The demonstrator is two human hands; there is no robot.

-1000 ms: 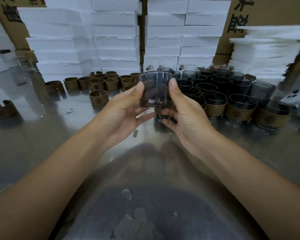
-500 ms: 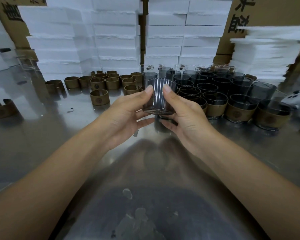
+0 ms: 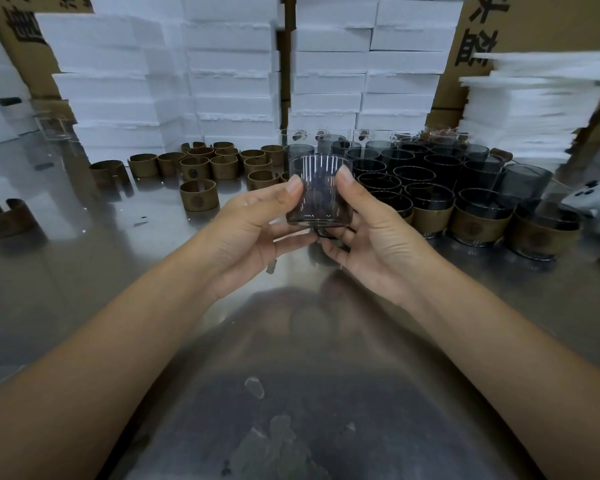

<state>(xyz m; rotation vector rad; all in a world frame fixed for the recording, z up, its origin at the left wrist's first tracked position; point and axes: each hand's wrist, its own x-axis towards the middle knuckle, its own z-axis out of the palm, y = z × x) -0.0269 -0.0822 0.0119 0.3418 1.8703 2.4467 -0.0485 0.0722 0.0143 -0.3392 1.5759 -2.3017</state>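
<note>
Reflective steel counter (image 3: pixel 66 289): scuffed, smeared near front edge. Brown open-ended band sleeves (image 3: pixel 222 164) clustered rear left; lone sleeve (image 3: pixel 199 199) forward of cluster, another (image 3: pixel 6 218) at far left edge. Dark smoked glass tumblers (image 3: pixel 430 168) packed rear right, upright; front row (image 3: pixel 478 221) fitted with brown sleeves. Clear glass tumblers (image 3: pixel 361 136) in row behind. White foam blocks (image 3: pixel 229 81) stacked along back. White foam sheets (image 3: pixel 534 109) piled right. Brown cardboard cartons (image 3: pixel 534 22), black characters, behind stacks. White plastic controller (image 3: pixel 596 202) at right edge.

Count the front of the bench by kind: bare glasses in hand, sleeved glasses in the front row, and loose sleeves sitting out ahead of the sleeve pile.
bare glass, pinched between left hand and right hand: 1
sleeved glasses, front row, leftmost partly behind the right hand: 4
loose sleeve ahead of the sleeve pile: 1
Total: 6
</note>
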